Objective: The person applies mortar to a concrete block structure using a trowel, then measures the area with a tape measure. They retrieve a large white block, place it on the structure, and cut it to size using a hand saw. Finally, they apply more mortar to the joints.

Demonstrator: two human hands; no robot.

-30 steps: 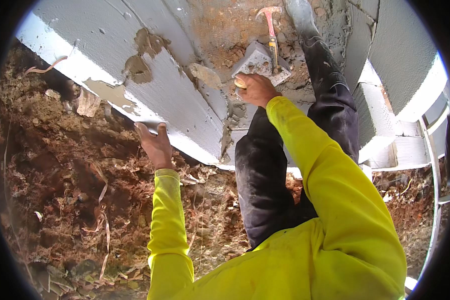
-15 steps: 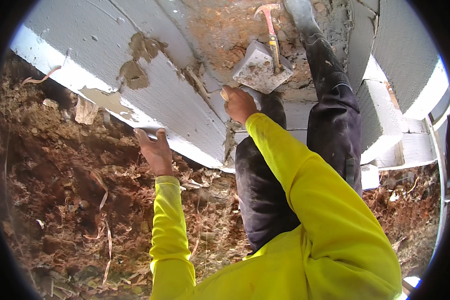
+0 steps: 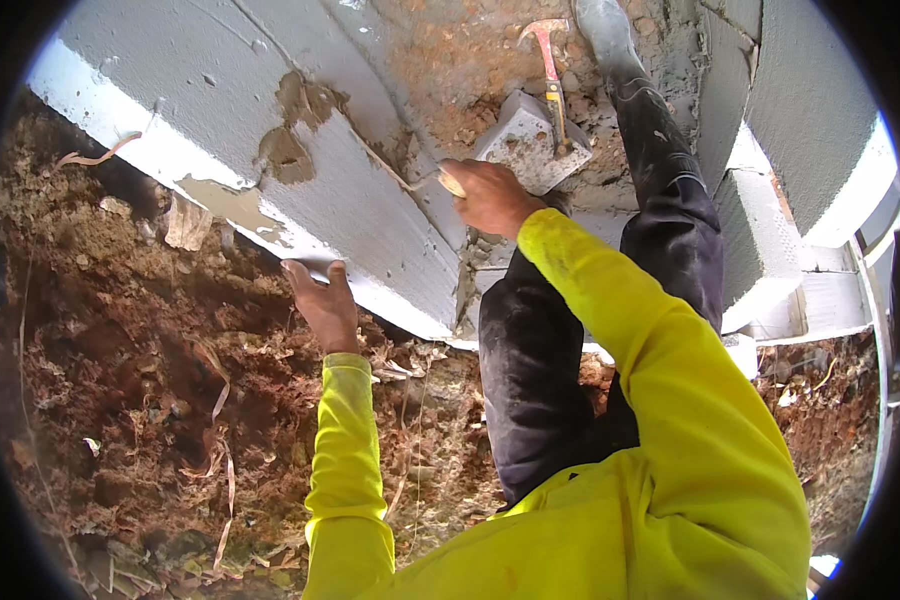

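My right hand (image 3: 492, 198) is closed around the pale wooden handle of a trowel (image 3: 451, 185). Its thin blade appears nearly edge-on along the inner edge of a long grey block (image 3: 370, 215). Wet brown mortar (image 3: 286, 155) is smeared across the joint at that block's far end. Against the block's lit outer edge rests my left hand (image 3: 326, 308), thumb and fingers apart, holding nothing. More mortar (image 3: 228, 203) clings to the outer face near the joint.
A claw hammer (image 3: 550, 75) leans on a loose block piece (image 3: 522, 140) beyond my right hand. My legs (image 3: 670, 220) stand between the block rows. Stacked blocks (image 3: 760, 240) rise at the right. Rough reddish soil (image 3: 170, 380) lies along the left.
My right hand has shifted slightly to the right, and the trowel blade now shows farther up along the block's edge. My left hand stays at the outer edge. The view has shifted slightly.
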